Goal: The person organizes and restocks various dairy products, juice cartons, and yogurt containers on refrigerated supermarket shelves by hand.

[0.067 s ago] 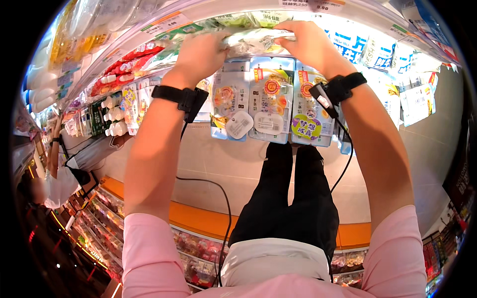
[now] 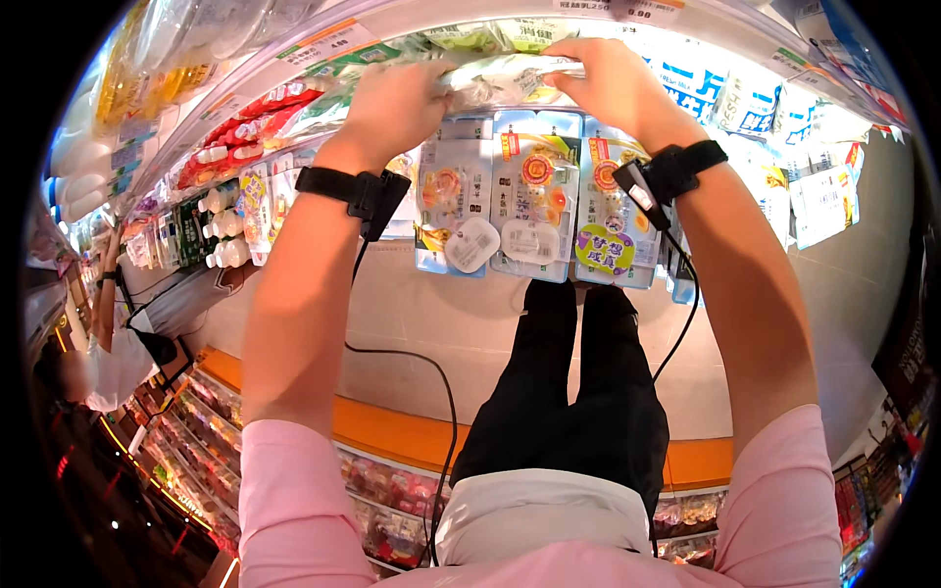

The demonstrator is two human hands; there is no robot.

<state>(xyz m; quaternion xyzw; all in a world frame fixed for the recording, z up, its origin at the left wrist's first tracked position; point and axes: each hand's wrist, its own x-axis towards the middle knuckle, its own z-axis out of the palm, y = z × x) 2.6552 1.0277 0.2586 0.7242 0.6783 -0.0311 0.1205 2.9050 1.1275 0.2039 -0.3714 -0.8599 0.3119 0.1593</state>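
Between my hands, at the front of a lit shelf, is a white and green plastic pouch (image 2: 505, 80). My left hand (image 2: 400, 106) has its fingers closed on the pouch's left end; the fingertips are partly hidden. At the right end, my right hand (image 2: 610, 86) pinches the pouch between thumb and fingers. Behind it lie more green pouches (image 2: 537, 35) of a similar look. Just below my hands hang flat, pale packs (image 2: 537, 186) with round red marks, side by side in a row. Each wrist wears a black strap with a small device.
Red-capped pouches (image 2: 250, 122) fill the shelf to the left, and blue-and-white milk pouches (image 2: 750, 103) stand to the right. A shelf edge (image 2: 441, 27) with price labels runs above my hands. Black cables (image 2: 453, 392) trail from my wrists. Low racks of packaged goods (image 2: 387, 490) stand behind me.
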